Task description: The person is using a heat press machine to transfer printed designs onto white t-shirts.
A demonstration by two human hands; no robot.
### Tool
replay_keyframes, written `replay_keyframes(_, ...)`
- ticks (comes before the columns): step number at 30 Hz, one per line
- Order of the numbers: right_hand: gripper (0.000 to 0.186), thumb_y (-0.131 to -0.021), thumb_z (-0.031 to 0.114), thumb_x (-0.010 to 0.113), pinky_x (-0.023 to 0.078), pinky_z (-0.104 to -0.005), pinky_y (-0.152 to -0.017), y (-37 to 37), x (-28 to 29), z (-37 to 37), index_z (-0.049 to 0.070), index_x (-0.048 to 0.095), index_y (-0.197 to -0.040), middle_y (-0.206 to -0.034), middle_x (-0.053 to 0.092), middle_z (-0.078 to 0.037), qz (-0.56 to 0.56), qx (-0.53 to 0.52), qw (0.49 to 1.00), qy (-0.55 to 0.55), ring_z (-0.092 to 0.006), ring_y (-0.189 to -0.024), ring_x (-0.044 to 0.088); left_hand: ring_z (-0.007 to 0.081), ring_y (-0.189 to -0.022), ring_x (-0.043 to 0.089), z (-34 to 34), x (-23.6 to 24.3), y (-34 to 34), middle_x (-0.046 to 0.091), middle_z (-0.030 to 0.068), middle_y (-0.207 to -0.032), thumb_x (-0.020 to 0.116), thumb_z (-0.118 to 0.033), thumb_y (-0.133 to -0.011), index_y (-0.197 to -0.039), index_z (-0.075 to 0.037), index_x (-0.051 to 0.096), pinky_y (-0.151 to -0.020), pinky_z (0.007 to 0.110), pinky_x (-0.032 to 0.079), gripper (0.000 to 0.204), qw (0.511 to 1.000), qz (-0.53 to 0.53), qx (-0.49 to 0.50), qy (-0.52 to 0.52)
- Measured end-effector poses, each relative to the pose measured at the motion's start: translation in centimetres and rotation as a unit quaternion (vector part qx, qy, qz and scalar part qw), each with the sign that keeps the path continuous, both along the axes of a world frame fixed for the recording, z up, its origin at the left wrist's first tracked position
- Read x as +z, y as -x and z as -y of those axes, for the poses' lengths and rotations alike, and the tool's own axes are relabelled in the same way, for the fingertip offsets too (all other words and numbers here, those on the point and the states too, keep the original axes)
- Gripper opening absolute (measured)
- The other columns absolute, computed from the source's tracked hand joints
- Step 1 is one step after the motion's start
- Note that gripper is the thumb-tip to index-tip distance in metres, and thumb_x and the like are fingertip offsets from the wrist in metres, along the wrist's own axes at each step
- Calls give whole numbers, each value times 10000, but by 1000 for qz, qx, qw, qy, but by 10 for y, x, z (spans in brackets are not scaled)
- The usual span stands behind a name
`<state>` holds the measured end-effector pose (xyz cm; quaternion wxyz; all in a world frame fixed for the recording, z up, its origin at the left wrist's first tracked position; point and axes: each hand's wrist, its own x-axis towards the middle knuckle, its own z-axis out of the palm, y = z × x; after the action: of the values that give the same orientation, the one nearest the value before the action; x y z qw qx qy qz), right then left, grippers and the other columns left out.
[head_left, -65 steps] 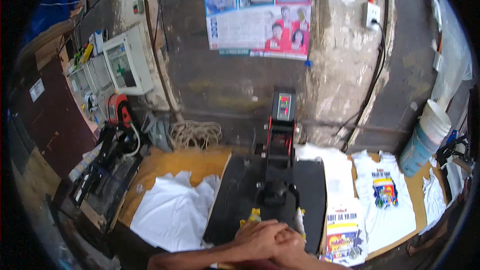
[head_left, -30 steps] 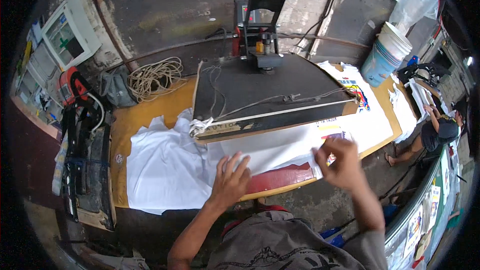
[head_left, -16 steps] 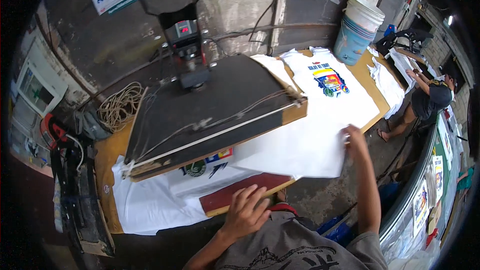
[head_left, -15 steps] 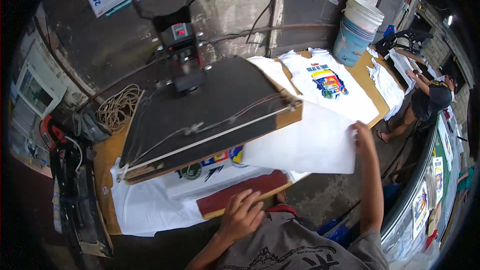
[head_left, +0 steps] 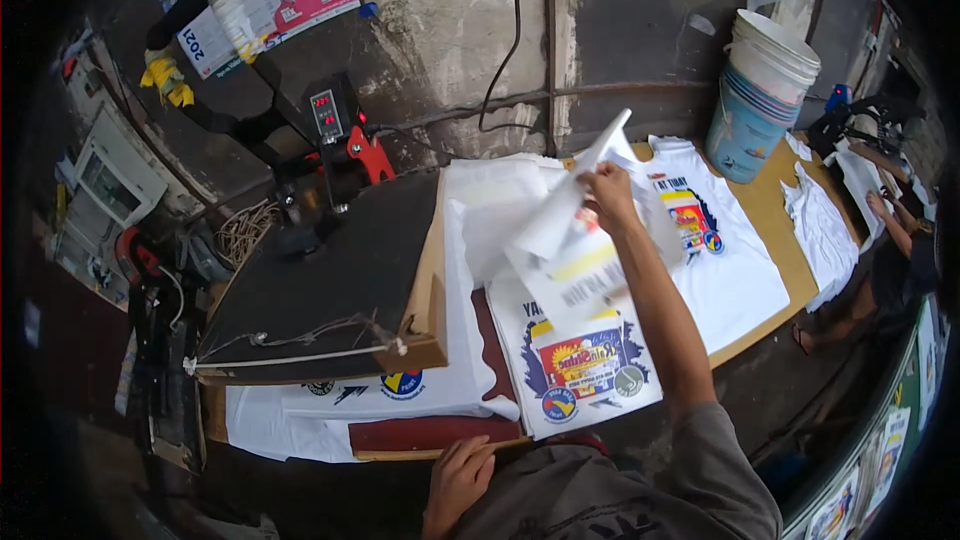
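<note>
My right hand [head_left: 606,190] pinches a white printed transfer sheet [head_left: 560,240], curled and lifted above a stack of printed sheets [head_left: 580,370] with colourful logos. My left hand [head_left: 462,473] is by the table's front edge, fingers loosely bent, holding nothing. The heat press's dark upper plate [head_left: 320,280], with cords along it and tape-wrapped handles [head_left: 238,15] raised, is swung left above a white printed shirt [head_left: 340,405] on a red board [head_left: 420,432]. Another printed white shirt [head_left: 725,250] lies to the right of the stack.
The wooden table [head_left: 760,325] also bears a white garment [head_left: 815,230] and stacked buckets [head_left: 758,105]. Rope [head_left: 245,232] and a second press [head_left: 160,380] are at left. A co-worker [head_left: 895,270] is at far right, beside a covered table [head_left: 880,470].
The press handles went from gripped to raised, and the plate swung left. My right hand has carried the sheet up and leftward, curling it. My left hand has dropped to the front edge.
</note>
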<state>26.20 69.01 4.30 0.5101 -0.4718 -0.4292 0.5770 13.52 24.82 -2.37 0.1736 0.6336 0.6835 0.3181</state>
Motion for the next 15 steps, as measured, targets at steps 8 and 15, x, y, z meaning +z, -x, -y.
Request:
replay_keyframes(8,193,-757,-60,605,466,-275,-539,6,-124,-19,67,483,-835,-759,562,-48,-155,-90,983,-33,-124,-645,543,323,-906,623,47,-6,-22,650,150,-1009,627,-201,-852,-954,-12,669,-800,403,510,219,985,-26,154,68)
replay_keyframes(15,182,-649,-39,605,483,-354,-407,62,-287,12,29,452,-722,-684,542,-109,-59,-150,973,165,-191,-536,544,339,-909,627,37,0,-43,653,161,-1005,591,-115,-883,-973,17,656,-803,409,519,172,988,-25,152,33)
